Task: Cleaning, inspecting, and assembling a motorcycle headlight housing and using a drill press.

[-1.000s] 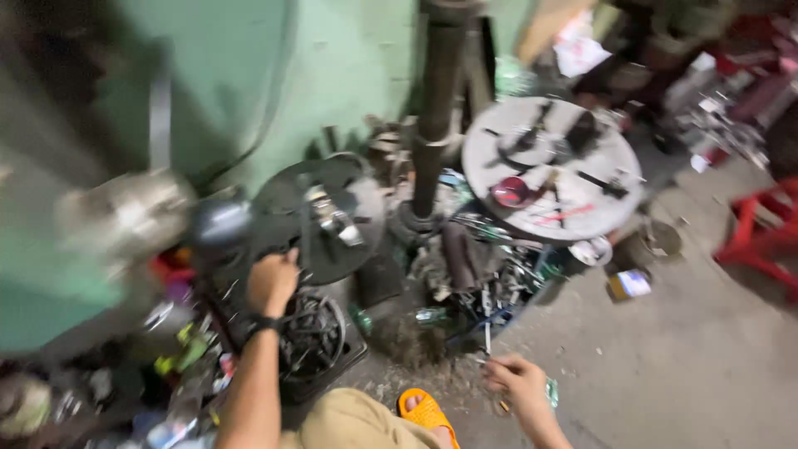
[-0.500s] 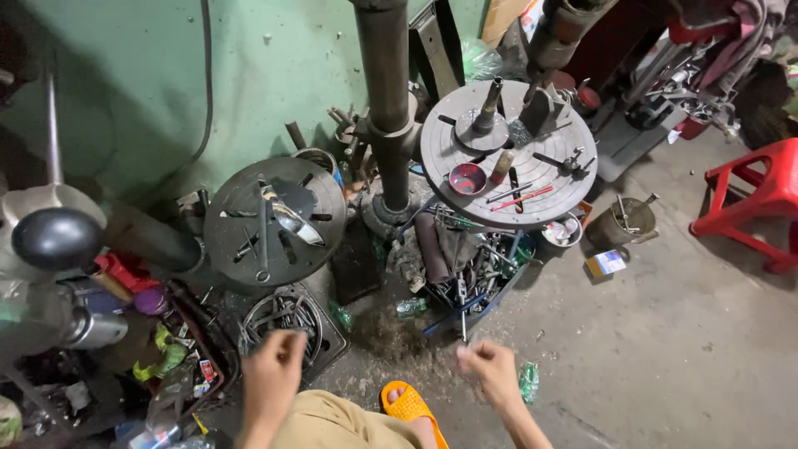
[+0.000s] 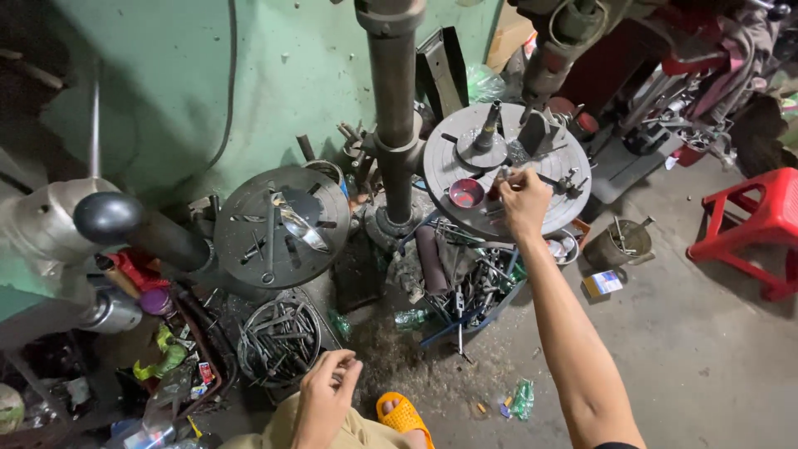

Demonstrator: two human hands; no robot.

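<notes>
My right hand (image 3: 524,202) reaches out to the round grey machine table (image 3: 465,145) on the right. Its fingertips pinch a small metal part (image 3: 504,175) lying on that table, next to a small red bowl (image 3: 465,194). A metal cone-shaped fixture (image 3: 485,133) and a dark block (image 3: 540,129) stand on the same table. My left hand (image 3: 326,391) rests on my knee at the bottom, fingers loosely apart and holding nothing. An orange sandal (image 3: 405,416) shows beside it.
A thick steel column (image 3: 393,100) rises between two round tables; the left round table (image 3: 278,224) carries loose tools. A wire basket of tools (image 3: 278,341) and a bin of scrap metal (image 3: 465,287) sit on the floor. A red plastic stool (image 3: 761,220) stands at right.
My right hand has risen from near the floor up to the right round table. My left hand has drawn back from the wire basket to my knee.
</notes>
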